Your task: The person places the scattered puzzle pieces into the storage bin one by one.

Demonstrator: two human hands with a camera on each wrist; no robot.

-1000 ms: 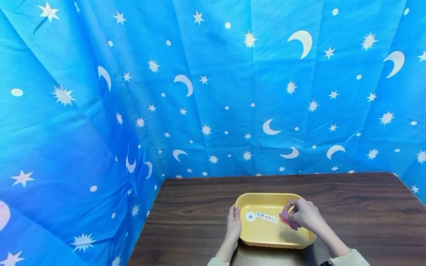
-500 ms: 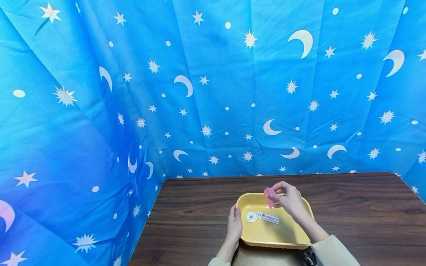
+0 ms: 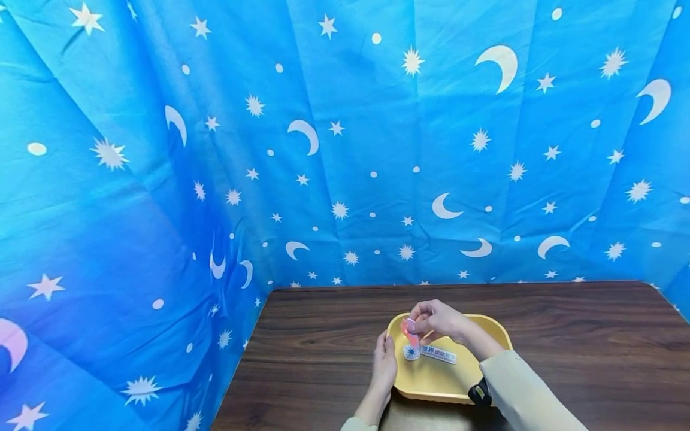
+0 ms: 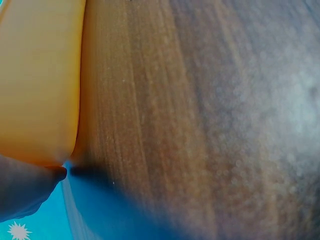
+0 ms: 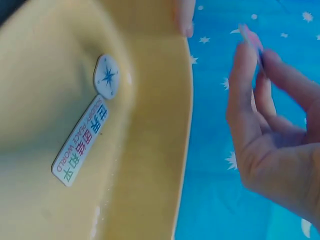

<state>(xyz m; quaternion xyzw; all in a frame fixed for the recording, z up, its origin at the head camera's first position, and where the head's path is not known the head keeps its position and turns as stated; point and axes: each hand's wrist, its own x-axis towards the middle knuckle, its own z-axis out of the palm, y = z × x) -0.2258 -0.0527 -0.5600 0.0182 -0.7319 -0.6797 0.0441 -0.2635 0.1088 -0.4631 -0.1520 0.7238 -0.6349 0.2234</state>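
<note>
A yellow plastic tub (image 3: 426, 380) stands on the table. My left hand (image 3: 384, 366) grips its left side, and a fingertip (image 5: 185, 22) shows at the rim in the right wrist view. Between thumb and fingers my right hand (image 3: 439, 319) pinches a thin, flat pink-and-purple piece (image 3: 408, 329), held up over the tub's left part. Inside the tub lie a small white plaque with a blue star (image 5: 106, 76) and a white lettered strip (image 5: 80, 140), end to end. From the head, the pink piece overlaps the star plaque.
The tub rests on a dark wood-grain table (image 3: 571, 353). Behind and to the left hangs a blue cloth (image 3: 372, 143) with white moons and stars. A black device (image 3: 480, 392) at the right wrist overlaps the tub's front edge.
My right hand has carried the pink piece up from the tub's right part and across to the left. The left hand stays on the tub's left side.
</note>
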